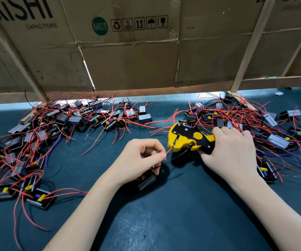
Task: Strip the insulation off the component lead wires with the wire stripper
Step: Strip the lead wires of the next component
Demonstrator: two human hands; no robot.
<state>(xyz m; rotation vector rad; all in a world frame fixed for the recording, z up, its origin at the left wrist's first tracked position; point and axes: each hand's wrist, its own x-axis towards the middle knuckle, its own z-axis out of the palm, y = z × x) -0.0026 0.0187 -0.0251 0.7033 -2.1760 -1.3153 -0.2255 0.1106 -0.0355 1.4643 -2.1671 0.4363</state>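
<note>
My left hand pinches a thin, floppy red wire near its tip, feeding it into the wire stripper my right hand grips above the bench. I'd hold close to the end; it bends easily.

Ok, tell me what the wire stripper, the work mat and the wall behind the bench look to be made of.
Wire stripper: seemingly moulded plastic, yellow and black, with a slight sheen, plus small metal-looking rivets.
Work mat: dark teal, matte, probably rubber or vinyl; scuffed pale patches show.
Back wall: brown corrugated cardboard, flattened cartons with creases, torn edges and printed handling symbols.
</note>
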